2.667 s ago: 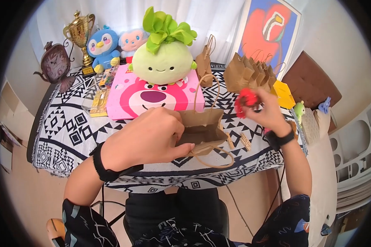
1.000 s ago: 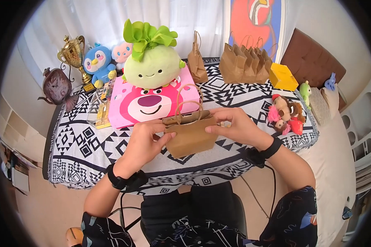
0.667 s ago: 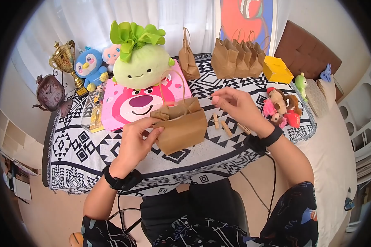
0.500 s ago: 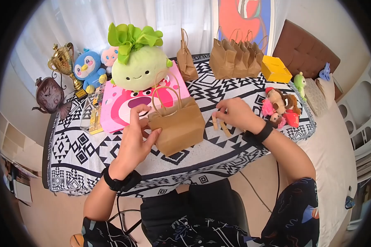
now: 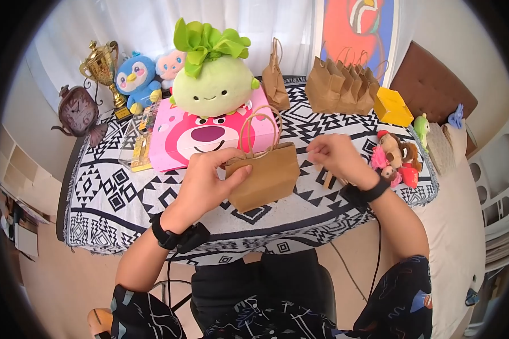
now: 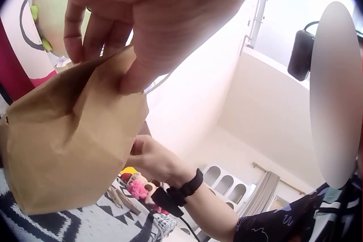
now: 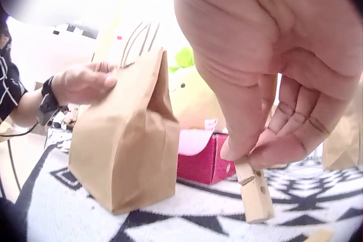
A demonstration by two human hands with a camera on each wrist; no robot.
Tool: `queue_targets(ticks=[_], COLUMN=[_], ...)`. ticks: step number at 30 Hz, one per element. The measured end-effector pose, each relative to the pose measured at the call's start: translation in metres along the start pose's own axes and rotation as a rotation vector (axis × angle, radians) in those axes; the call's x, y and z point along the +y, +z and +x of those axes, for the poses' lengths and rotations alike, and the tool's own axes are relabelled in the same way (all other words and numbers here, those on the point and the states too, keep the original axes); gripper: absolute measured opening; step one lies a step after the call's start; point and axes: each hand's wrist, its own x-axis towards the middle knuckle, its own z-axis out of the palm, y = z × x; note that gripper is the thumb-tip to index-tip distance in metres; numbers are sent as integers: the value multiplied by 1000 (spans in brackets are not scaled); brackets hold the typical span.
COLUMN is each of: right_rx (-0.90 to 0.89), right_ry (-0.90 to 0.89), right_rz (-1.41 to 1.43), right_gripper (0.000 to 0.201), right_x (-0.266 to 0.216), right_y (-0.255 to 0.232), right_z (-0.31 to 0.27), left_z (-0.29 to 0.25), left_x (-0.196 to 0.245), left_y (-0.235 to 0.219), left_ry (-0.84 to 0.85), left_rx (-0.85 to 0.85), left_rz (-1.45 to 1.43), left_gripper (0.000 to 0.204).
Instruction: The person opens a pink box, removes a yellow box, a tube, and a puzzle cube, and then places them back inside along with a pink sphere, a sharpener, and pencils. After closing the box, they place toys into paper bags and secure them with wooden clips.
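Note:
A small brown paper gift bag [image 5: 266, 182] with twisted handles stands upright near the table's front, its top drawn nearly flat. My left hand [image 5: 206, 181] pinches the left corner of its top edge, thumb on the near side. To the right of the bag is my right hand [image 5: 345, 161], blurred in the head view. Its thumb and fingertips pinch the end of a wooden clothespin [image 7: 255, 196], which hangs downward just over the cloth in the right wrist view. More wooden clothespins [image 6: 122, 199] lie on the cloth beneath that hand. Whatever is inside the bag is hidden.
A pink bear box [image 5: 169, 138] bearing a green plush [image 5: 215, 90] sits behind the bag. Several paper bags [image 5: 339, 90] and a yellow box [image 5: 393, 107] stand at the back right. Small plush dolls [image 5: 398, 161] lie at the table's right side.
A red doll was held over the open bag earlier; then both hands pressed the top together. The right hand has since left the bag and picked up a clothespin. The left keeps hold.

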Motion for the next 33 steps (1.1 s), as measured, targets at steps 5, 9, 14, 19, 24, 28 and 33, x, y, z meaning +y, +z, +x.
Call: queue_targets(ticks=[5,9,14,19,24,28,33], right_rx=[173,260,362,286,338,521,164], right_ry=[-115,-352,-553,-510,-570,-551,-347], right_rz=[80,190,113,37,-43,63,-35], right_gripper=[13,15,19,19,17,24,20], right_x=[-65,-99,-106,-105,-99,-97,-70], right_y=[-43,-31,-2,5,12,5,-2], right_z=[-30,-48,-35,-33,-30,-45,-51], left_z=[0,1,0,-1,-2,-2,1], left_x=[4,12,25,28,29,25,24], left_y=[0,7,12,13,14,11,10], left_ry=[-29,-26,39,138,147,160,99], left_rx=[6,5,16,24,37,84,7], left_rz=[-14,6,72,110,131,19,-48], left_gripper=[16,14,13,11,11,13,15])
